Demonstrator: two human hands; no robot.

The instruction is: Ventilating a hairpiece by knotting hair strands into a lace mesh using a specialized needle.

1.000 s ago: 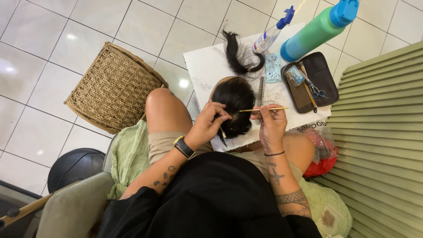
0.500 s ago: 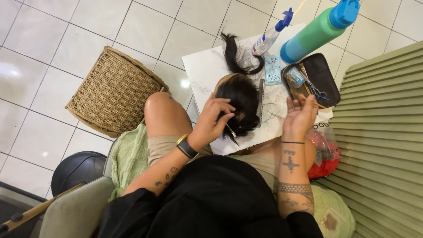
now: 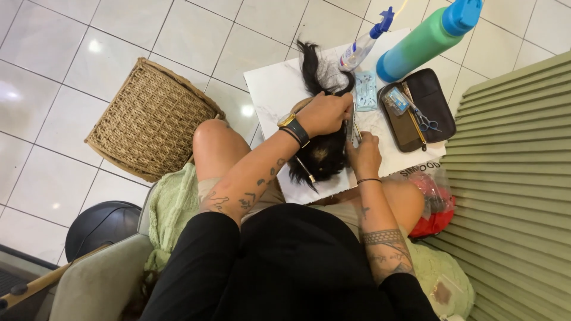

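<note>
The right hand is curled, fingers pinching a comb against the black wig at the table's near edge. Beyond, the left hand, arm extended, closes over the wig's top.

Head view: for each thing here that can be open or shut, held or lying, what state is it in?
Dark case: open, tools inside.
Scissors: lying in the case.
Green bottle: capped.
Spray bottle: nozzle on.
Black hairpiece: on the white board, under the left hand.
Right hand: beside it.
</note>
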